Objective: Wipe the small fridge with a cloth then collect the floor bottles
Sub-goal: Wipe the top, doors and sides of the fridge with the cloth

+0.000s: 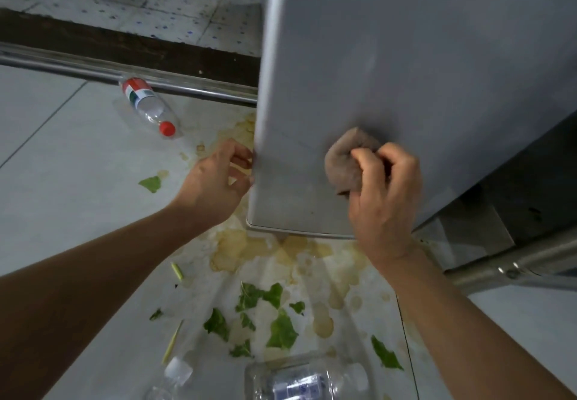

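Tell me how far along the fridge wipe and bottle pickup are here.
Done: nothing shows as finished. In hand: the right hand presses a bunched cloth on the fridge door, while the left hand holds the door's edge. Left: all bottles lie on the floor: a red-capped bottle by the rail, and two clear bottles near the bottom edge.

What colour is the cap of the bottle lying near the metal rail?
Red, on the bottle's cap; the head view shows it.
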### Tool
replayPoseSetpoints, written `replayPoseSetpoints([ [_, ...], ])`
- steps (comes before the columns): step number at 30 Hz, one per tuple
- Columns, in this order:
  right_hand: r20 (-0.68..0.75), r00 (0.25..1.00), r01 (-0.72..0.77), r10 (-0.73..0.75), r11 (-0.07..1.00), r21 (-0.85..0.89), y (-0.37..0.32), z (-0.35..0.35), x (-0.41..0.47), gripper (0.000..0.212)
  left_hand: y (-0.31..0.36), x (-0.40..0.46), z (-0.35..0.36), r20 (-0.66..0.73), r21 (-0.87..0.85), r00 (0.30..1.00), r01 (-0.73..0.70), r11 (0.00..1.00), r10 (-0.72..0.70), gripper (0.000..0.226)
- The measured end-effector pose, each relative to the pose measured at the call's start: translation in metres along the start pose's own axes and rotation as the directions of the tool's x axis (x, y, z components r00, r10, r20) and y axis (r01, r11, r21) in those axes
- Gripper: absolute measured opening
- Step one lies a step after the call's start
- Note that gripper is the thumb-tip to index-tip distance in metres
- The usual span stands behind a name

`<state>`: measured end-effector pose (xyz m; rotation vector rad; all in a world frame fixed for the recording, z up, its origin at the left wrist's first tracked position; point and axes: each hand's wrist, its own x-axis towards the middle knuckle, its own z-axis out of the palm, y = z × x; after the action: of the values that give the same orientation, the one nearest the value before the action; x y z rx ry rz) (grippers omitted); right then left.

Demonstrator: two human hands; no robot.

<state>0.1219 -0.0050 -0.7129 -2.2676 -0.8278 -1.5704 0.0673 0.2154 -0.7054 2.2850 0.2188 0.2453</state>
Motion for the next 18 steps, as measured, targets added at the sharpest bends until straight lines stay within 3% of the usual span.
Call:
replayPoseSetpoints([
  [3,-0.02,0.999,0.03,-0.03,0.999,0.033,-0.012,0.012,-0.004,0.031,-0.008,-0.001,0.0,0.087,-0.039,0.996,0.01,0.999,-0.006,0.023],
  [5,0.146,0.973,0.177,-0.181,0.983,0.038,-0.014,0.022,-0.029,0.034,-0.01,-0.001,-0.002,0.103,-0.084,0.995,0.011,0.996,-0.003,0.026],
  [7,0.421,0.802,0.421,-0.423,0.901,0.103,-0.013,0.027,-0.063,0.042,-0.013,-0.001,-0.003,0.124,-0.119,0.992,0.01,0.993,0.004,0.029],
  [8,0.528,0.694,0.501,-0.489,0.855,0.134,-0.014,0.027,-0.073,0.047,-0.014,-0.002,-0.004,0.136,-0.12,0.991,0.005,0.993,0.011,0.032],
  [9,0.581,0.648,0.519,-0.493,0.844,0.137,-0.015,0.026,-0.078,0.048,-0.015,-0.003,-0.004,0.15,-0.113,0.988,-0.004,0.994,0.021,0.035],
  [11,0.529,0.738,0.426,-0.418,0.897,0.115,-0.022,0.025,-0.069,0.035,-0.018,-0.006,-0.008,0.177,-0.077,0.983,-0.027,0.997,0.04,0.044],
  [14,0.219,0.931,0.272,-0.293,0.954,0.123,-0.032,0.02,-0.016,0.022,-0.027,-0.01,-0.013,0.188,0.021,0.981,-0.053,0.998,0.048,0.052],
  [16,0.053,0.966,0.247,-0.255,0.961,0.126,-0.033,0.021,0.017,0.028,-0.035,-0.012,-0.016,0.169,0.055,0.985,-0.032,0.998,0.022,0.052],
  [18,0.0,0.971,0.237,-0.238,0.965,0.11,-0.04,0.026,0.03,0.033,-0.042,-0.014,-0.02,0.142,0.06,0.99,0.006,0.998,-0.015,0.051],
])
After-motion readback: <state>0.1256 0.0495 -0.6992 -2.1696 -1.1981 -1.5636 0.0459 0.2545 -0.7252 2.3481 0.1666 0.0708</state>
